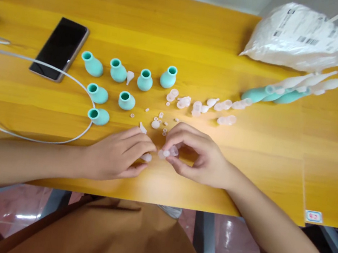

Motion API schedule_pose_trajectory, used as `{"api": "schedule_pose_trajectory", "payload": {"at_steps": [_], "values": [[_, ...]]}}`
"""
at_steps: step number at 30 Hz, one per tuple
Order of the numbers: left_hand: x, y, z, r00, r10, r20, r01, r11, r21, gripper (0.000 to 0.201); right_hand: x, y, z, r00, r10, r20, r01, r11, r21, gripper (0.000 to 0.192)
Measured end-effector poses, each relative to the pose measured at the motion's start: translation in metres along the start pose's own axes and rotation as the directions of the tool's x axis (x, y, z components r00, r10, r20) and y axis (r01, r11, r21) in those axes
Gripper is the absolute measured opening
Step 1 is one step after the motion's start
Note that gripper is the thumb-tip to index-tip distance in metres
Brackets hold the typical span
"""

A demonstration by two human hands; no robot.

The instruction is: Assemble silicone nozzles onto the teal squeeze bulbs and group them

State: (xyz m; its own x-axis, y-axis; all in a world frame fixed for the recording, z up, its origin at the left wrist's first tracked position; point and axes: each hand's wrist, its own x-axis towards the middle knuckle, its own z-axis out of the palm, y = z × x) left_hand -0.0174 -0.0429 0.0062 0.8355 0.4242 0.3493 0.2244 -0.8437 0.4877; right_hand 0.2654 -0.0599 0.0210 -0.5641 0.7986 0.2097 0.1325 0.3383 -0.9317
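Note:
My left hand [119,155] is closed, thumb and fingers pinching a small white plastic piece [147,157] just above the table's front part. Facing it, my right hand [199,155] grips a translucent plastic piece [172,151] between thumb and fingertips; its exact shape is partly covered. Beyond the fingers lie tiny translucent rings and a round white disc [155,124]. A white pointed tip [143,128] rests against my left fingers. Several teal rubber bulbs [127,101] with open necks stand or lean farther back on the left.
Translucent cups [197,108] lie in a row behind my right hand. Finished-looking teal bulbs with long white nozzles [286,94] lie at right, before a white plastic bag [303,39]. A phone [60,49] and a looping white cable [52,141] occupy the left.

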Motion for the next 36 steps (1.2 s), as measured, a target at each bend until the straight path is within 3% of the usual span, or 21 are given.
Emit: {"api": "schedule_pose_trajectory", "payload": {"at_steps": [5, 10, 15, 25, 29, 36], "values": [[0.0, 0.001, 0.001, 1.0, 0.008, 0.018, -0.008, 1.0, 0.017, 0.015, 0.001, 0.004, -0.001, 1.0, 0.022, 0.002, -0.022, 1.0, -0.006, 0.018], [-0.004, 0.001, 0.0, 0.99, -0.138, -0.027, 0.127, 0.962, -0.241, 0.024, 0.001, 0.005, -0.005, 1.0, -0.027, 0.017, 0.029, 0.989, -0.147, 0.02], [-0.003, 0.001, -0.004, 0.978, -0.208, -0.032, 0.174, 0.887, -0.428, 0.022, -0.004, 0.005, -0.001, 0.999, 0.053, 0.011, -0.053, 0.999, 0.006, 0.027], [0.0, -0.001, -0.004, 0.968, -0.242, -0.071, 0.175, 0.848, -0.5, 0.016, -0.001, 0.003, -0.007, 0.998, 0.039, 0.042, -0.04, 0.999, 0.013, 0.023], [0.001, -0.001, -0.006, 0.97, -0.233, -0.067, 0.168, 0.847, -0.504, 0.012, -0.001, 0.003, -0.004, 0.999, -0.044, -0.001, 0.044, 0.999, 0.026, 0.019], [0.003, -0.002, -0.009, 0.97, -0.216, -0.116, 0.134, 0.863, -0.487, 0.011, 0.0, 0.004, -0.002, 0.989, -0.141, -0.043, 0.136, 0.986, -0.096, 0.02]]}}
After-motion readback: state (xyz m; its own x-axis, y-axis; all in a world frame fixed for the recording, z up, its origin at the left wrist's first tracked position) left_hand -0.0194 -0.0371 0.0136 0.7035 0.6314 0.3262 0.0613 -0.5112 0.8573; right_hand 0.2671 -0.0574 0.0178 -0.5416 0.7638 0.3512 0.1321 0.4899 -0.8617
